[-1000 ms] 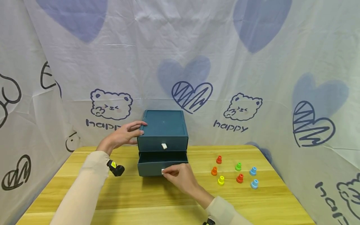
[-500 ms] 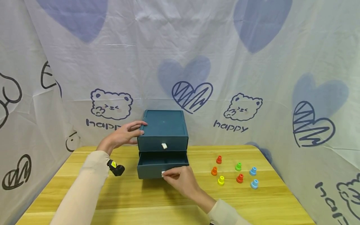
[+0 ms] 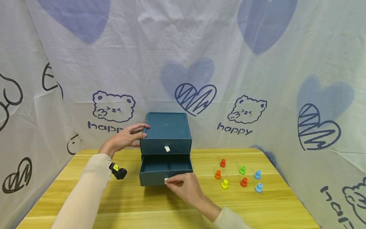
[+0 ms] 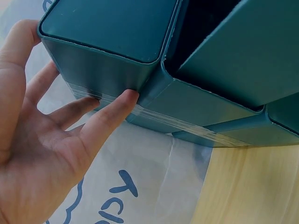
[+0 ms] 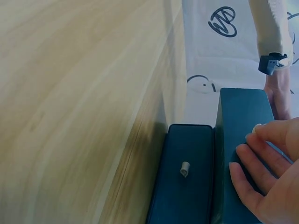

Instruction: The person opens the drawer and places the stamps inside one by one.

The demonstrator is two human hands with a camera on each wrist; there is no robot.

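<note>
A dark teal drawer cabinet stands on the table. Its middle drawer is partly out, and the inside that shows holds nothing. My right hand pinches that drawer's small white knob between thumb and index finger; in the right wrist view the other fingers lie close to the drawer's front. Against the cabinet's left side rests my left hand, fingers spread and fairly straight, with fingertips at the top edge. The top drawer is closed. In the right wrist view the closed bottom drawer shows its own knob.
On the wooden table, right of the cabinet, several small coloured cone-shaped pegs stand upright, among them a yellow peg, a green peg and a light blue peg. A printed white cloth hangs behind and at both sides.
My right hand has drawn the middle drawer farther out toward me, so more of its inside shows. The left hand and the pegs have stayed in place.
</note>
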